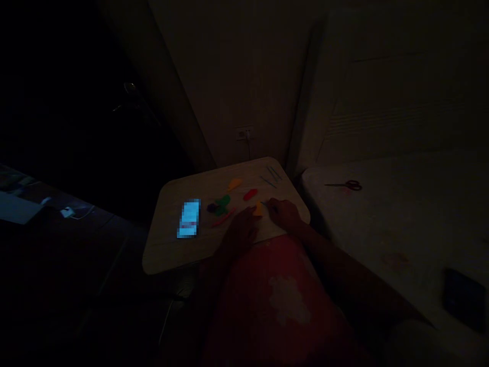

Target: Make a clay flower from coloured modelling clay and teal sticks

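The scene is very dark. On a small wooden table (171,191) lies a soft-looking yellow piece (260,208), perhaps modelling clay. My left hand (242,224) has its fingertips against the left side of that piece. Just right of it, my right hand (283,211) is closed in a pinch around a thin bluish stick (263,204), whose tip touches or hovers over the yellow piece; I cannot tell which. Nearby are a red oval piece (250,194), a green lobed piece (222,205), a dark purple lump (211,208), a pink strip (224,218) and an orange-yellow piece (234,183).
A lit phone (189,218) lies on the table's left part. Several thin sticks (272,176) rest at the far right corner. On the pale surface to the right are scissors (347,185) and a dark flat object (464,298). A wall socket (244,133) holds a plug.
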